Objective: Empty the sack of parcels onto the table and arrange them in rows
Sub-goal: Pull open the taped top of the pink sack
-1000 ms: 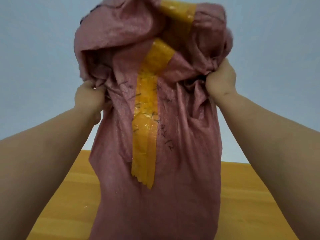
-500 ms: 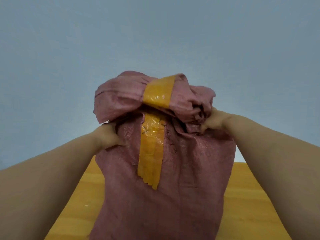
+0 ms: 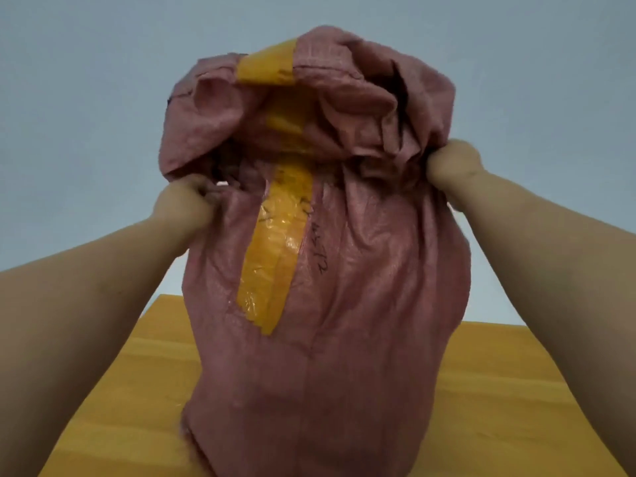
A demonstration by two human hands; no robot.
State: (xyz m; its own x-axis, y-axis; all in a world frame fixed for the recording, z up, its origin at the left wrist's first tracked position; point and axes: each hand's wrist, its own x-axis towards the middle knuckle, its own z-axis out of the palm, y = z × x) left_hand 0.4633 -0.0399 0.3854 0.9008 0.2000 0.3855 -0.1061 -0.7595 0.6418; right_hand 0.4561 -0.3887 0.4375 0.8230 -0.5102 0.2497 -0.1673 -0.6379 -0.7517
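Sack-emptying step, head view. A pink woven sack (image 3: 327, 304), patched down its front with a strip of yellow tape (image 3: 272, 256), is held up over a yellow wooden surface (image 3: 516, 390) with 2 hands. The left hand (image 3: 184, 204) is closed on a bunch of cloth at the sack's left side, and the right hand (image 3: 452, 166) is closed on gathered cloth at its right side; the fingers of both are curled into the fabric, and above the 2 grips a loose hood of cloth folds over. The sack's lower body hangs full and rounded below the hands and runs out of the bottom of the view, so whether it touches the surface cannot be told, nor can its mouth be seen. No parcels are in view; they appear, by the bulge, to be inside the sack, and none is yet set out in rows. Judged from this, the emptying is at an early stage. To do the step well, the 2 grips should probably stay level and firm so that the cloth does not slip, the lift should be steady with short shakes to work the contents down, and the sack should be kept over the middle of the surface so that parcels do not roll off an edge.
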